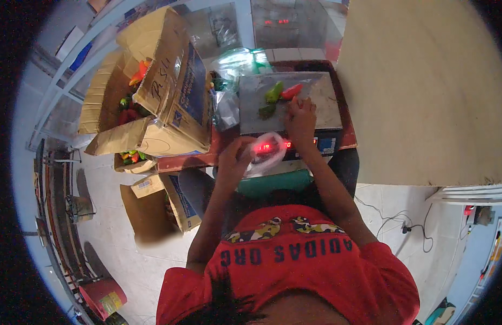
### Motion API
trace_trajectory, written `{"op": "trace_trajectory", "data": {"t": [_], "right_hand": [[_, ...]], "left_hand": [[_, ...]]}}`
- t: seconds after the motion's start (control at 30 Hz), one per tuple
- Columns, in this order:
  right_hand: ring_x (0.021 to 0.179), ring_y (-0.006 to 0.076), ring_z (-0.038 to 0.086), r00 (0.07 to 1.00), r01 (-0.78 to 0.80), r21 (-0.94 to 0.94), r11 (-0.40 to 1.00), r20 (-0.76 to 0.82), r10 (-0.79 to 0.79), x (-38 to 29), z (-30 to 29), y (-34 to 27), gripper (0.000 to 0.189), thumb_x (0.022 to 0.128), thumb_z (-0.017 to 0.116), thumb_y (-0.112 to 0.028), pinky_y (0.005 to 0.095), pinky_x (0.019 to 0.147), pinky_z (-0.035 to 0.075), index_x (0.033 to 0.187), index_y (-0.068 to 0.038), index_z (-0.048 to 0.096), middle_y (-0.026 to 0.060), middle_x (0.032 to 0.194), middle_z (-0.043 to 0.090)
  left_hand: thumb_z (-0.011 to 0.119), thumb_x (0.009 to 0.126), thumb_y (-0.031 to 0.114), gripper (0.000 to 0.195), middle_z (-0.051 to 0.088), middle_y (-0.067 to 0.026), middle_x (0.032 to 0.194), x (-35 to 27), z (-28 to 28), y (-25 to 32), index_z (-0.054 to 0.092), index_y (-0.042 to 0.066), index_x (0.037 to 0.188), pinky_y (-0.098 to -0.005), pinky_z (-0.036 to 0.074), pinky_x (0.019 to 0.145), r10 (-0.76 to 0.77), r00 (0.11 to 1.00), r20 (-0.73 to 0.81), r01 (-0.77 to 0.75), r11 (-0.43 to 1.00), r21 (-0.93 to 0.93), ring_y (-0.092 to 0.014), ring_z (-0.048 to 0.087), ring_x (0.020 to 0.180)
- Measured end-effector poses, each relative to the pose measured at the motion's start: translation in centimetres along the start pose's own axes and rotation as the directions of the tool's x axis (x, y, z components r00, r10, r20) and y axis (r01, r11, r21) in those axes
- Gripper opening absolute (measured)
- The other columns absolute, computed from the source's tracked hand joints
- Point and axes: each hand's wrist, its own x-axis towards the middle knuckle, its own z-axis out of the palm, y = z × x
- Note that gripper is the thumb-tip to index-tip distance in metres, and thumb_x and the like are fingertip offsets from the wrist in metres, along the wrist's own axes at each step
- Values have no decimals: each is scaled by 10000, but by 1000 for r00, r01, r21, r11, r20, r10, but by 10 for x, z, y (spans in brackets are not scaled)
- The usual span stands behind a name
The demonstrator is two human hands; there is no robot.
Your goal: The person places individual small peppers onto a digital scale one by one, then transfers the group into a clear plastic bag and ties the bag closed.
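Note:
My left hand (234, 160) holds a thin clear plastic bag (272, 160) by its edge, in front of the digital scale. Red lit digits of the scale display (288, 144) show through and beside the bag. My right hand (301, 118) is over the metal pan (251, 124) of the scale, fingers curled, its fingertips at the near edge of a red pepper (291, 92). Whether they grip it is hidden. Left of it on the pan lie a light green pepper (274, 92) and a darker green pepper (267, 111).
An open cardboard box (157, 93) with red, orange and green peppers stands left of the scale. Clear plastic bags (228, 107) lie between them. A large tan board (425, 93) fills the right side. Another box (147, 211) and loose cables (405, 227) are on the floor.

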Motion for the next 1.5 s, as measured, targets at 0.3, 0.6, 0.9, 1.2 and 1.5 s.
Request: {"op": "trace_trajectory", "data": {"t": [0.3,0.6,0.9,1.2,1.5], "right_hand": [[1129,367,447,986,-164,-148,975,-35,160,9,-4,9,523,691,709,-157,481,861,458,1166,-74,506,184,1209,445],[1109,358,459,984,-175,-178,968,-25,174,16,-8,18,527,683,722,-215,490,858,446,1157,-104,519,178,1203,464],[1119,353,447,983,-50,-156,987,-181,21,20,-3,34,506,717,696,-337,516,901,382,1141,-95,561,163,1185,493],[1111,346,485,990,-27,-260,965,124,61,68,-8,12,393,769,654,-369,548,921,343,1057,-103,622,125,961,633],[1092,372,545,923,61,-300,952,381,61,97,19,5,444,852,527,-465,528,1060,265,966,-66,685,118,1131,621]], "left_hand": [[582,782,4,272,627,-54,864,6,3,7,595,13,1054,-256,468,707,-12,1000,-6,12,999,31,-103,588,780],[583,759,-25,287,632,-62,874,5,5,-1,597,11,1043,-258,477,728,-47,998,-48,46,999,-6,-114,598,790],[577,753,-53,299,622,-55,856,3,1,3,599,22,1042,-262,472,706,16,997,-74,-12,999,53,-114,590,771],[611,776,-16,259,614,-50,830,-2,0,4,601,29,1031,-256,460,684,-26,994,-104,27,1000,13,-109,577,738],[612,793,22,231,615,-48,796,-5,-3,5,609,32,1023,-260,454,668,-54,993,-107,59,997,46,-110,569,712]]}}
